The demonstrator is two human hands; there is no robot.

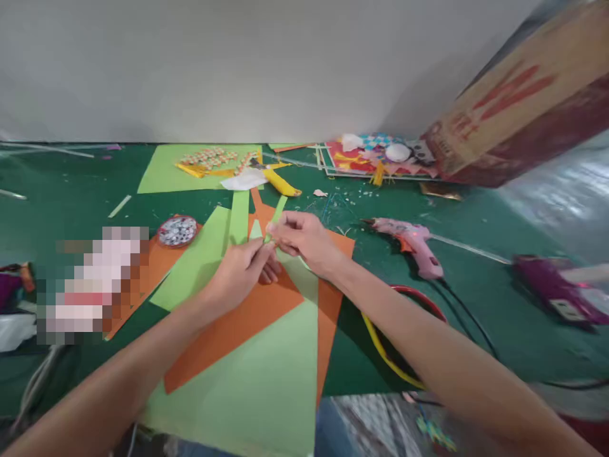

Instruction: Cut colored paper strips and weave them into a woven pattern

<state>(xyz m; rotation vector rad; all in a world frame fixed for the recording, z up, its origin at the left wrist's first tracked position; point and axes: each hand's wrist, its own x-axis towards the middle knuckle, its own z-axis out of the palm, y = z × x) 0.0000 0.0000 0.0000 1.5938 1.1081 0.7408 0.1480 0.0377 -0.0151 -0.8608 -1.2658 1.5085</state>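
Note:
Over the middle of the table, my left hand (247, 263) and my right hand (302, 240) meet, fingertips nearly touching. Both are closed in a pinch on a narrow light green paper strip (280, 211), whose upper end sticks out above the fingers. Its lower part is hidden by the fingers. Beneath the hands lie orange paper sheets (209, 346) and a large light green sheet (257, 381), overlapping. A wider green strip (239, 212) and a green piece (200, 260) lie left of the hands. Yellow-handled pliers (281, 183) rest just beyond them.
A pink glue gun (409, 241) with a cord lies right, near a red and yellow cable loop (380, 336). At the left is a round dish of small beads (177, 230). Decorated cards (375, 158) and a cardboard box (518, 101) stand at the back right.

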